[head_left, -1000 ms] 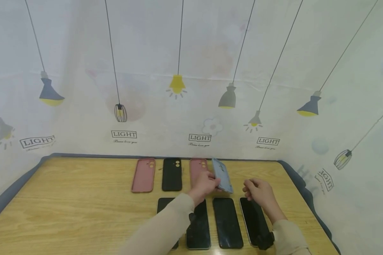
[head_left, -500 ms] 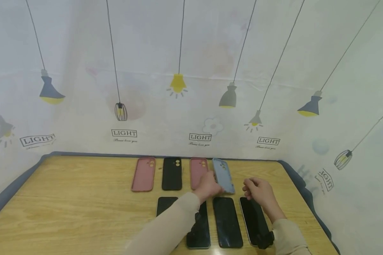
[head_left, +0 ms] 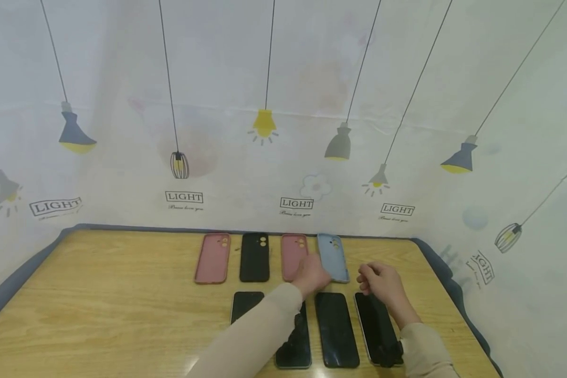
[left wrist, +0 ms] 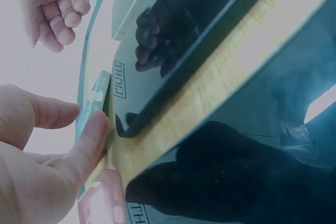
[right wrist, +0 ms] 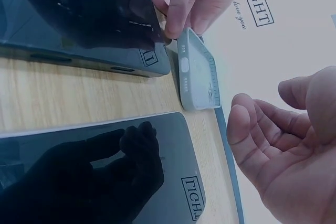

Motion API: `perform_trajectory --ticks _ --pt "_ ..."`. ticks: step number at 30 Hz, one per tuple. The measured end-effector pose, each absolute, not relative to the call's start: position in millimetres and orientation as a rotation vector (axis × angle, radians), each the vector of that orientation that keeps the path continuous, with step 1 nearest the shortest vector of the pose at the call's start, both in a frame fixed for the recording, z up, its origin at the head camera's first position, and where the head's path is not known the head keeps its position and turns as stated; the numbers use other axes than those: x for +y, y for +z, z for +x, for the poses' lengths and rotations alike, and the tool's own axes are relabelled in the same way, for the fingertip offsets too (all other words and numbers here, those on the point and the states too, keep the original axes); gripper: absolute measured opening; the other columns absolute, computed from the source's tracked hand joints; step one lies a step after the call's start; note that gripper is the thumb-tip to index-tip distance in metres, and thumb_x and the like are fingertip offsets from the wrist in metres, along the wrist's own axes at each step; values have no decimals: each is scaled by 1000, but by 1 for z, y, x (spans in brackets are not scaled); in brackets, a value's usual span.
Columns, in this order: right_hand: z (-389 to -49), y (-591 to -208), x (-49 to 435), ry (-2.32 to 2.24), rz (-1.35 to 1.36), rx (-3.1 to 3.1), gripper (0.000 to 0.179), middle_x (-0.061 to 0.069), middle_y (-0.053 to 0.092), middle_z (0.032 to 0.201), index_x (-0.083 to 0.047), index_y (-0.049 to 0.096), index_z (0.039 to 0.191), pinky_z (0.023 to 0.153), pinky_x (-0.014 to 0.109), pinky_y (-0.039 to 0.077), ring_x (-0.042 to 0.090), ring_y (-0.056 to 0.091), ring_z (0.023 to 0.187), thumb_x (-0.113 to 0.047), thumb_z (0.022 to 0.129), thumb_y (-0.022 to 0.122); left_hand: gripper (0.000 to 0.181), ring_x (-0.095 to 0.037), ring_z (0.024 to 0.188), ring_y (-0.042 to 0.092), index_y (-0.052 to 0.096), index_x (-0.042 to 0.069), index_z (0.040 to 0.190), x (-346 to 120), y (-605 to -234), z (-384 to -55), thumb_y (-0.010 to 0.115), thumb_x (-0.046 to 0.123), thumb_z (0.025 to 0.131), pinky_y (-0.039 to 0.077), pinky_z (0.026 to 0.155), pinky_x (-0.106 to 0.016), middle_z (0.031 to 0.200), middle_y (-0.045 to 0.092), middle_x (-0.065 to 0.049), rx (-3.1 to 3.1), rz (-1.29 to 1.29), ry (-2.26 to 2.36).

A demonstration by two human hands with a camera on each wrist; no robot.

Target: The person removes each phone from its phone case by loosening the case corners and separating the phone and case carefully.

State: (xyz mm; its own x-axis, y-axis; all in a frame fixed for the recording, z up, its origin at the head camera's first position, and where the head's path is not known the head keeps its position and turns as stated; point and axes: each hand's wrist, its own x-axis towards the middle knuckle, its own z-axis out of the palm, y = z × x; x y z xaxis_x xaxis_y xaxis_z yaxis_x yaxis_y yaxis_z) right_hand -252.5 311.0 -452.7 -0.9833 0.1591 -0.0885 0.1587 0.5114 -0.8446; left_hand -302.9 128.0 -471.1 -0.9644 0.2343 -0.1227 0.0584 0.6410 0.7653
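A light blue phone case (head_left: 332, 256) lies with its hollow side up at the right end of a row of cases. My left hand (head_left: 312, 274) pinches its near left corner; in the right wrist view the fingertips sit right at the end of the blue case (right wrist: 197, 74). That hand partly covers a pink phone case (head_left: 292, 254) beside it. My right hand (head_left: 382, 281) hovers over the top of the rightmost phone (head_left: 374, 331), fingers loosely curled and holding nothing, as the right hand (right wrist: 289, 145) in the right wrist view confirms.
Further left in the back row are a black case (head_left: 254, 260) and another pink case (head_left: 212, 260). Several dark phones lie in a front row, among them one phone (head_left: 337, 331) near the middle. A lamp-printed curtain (head_left: 236, 157) rises behind the wooden table (head_left: 123, 304).
The blue case has gone from tilted up on its side to lying flat in the row. My left hand has moved slightly right and lower with it; the right hand has barely moved.
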Motion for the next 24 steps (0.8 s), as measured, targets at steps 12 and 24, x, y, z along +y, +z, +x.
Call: perform_trajectory --ticks 12,24 --pt "-257 -455 311 1510 -298 -2738 35 14 72 91 12 65 116 63 29 59 15 67 71 -20 108 52 47 -23 88 55 59 -4 136 122 -452 -295 63 5 90 47 71 -32 129 65 -14 2587 204 1199" --pt "-243 -447 309 1399 -159 -2777 31 13 72 89 9 68 110 60 28 57 21 67 70 -19 108 54 48 -31 125 61 55 -3 142 108 -447 -286 62 20 100 54 98 -44 136 63 -18 2617 479 1241"
